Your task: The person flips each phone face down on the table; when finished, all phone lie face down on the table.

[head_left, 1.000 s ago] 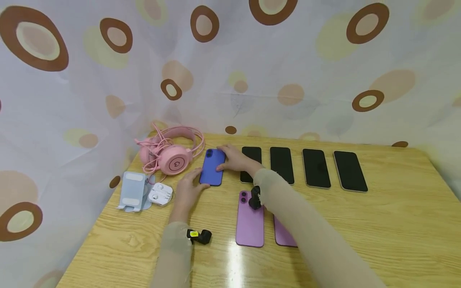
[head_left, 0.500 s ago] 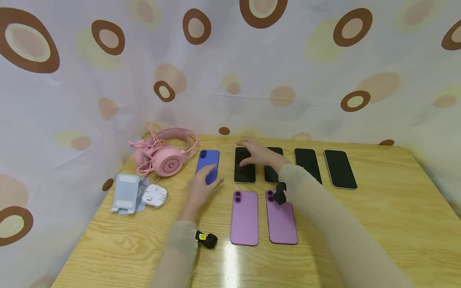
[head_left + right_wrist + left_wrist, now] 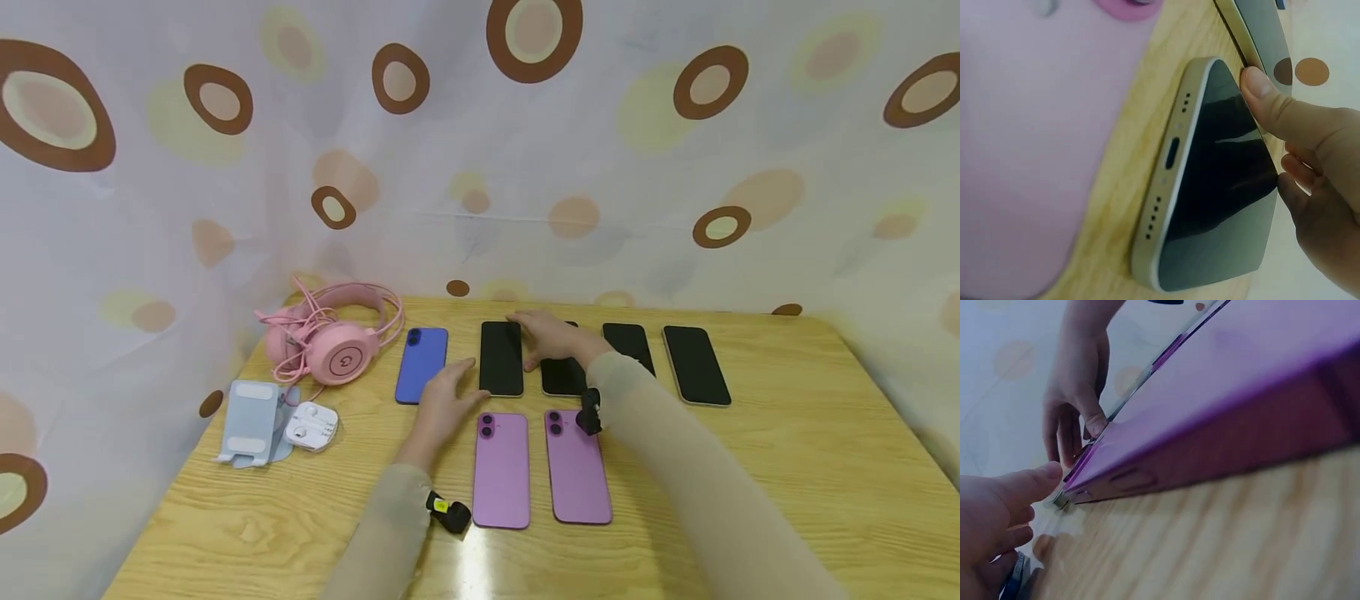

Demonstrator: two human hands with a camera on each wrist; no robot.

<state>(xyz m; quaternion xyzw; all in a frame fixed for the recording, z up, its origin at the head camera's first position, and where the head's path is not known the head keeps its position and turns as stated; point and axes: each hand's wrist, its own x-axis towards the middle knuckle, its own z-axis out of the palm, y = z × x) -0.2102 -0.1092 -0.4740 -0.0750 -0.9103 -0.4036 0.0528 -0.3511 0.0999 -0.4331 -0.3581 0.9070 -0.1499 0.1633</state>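
Note:
In the head view my left hand (image 3: 444, 407) lies at the lower left of a black-screened phone (image 3: 501, 358), thumb and fingertips around its corner. My right hand (image 3: 553, 335) is at that phone's right side, with a fingertip by the upper corner and the thumb along the edge. Under the right hand lies a second black-screened phone (image 3: 562, 377); its port end faces the camera in the right wrist view, where the thumb (image 3: 1260, 87) reaches into the gap between the two phones. A blue phone (image 3: 422, 365) rests camera-side up left of my left hand.
Two purple phones (image 3: 501, 471) lie face down nearer me. More dark phones (image 3: 696, 365) continue the row rightward. At left are pink headphones (image 3: 341, 350), a light blue phone stand (image 3: 250, 421) and boxed white earphones (image 3: 311, 425). A dotted cloth (image 3: 480, 225) hangs behind the table.
Both hands have left the blue phone and moved right to the first black-screened phone, one on each side of it. The head view has shifted slightly.

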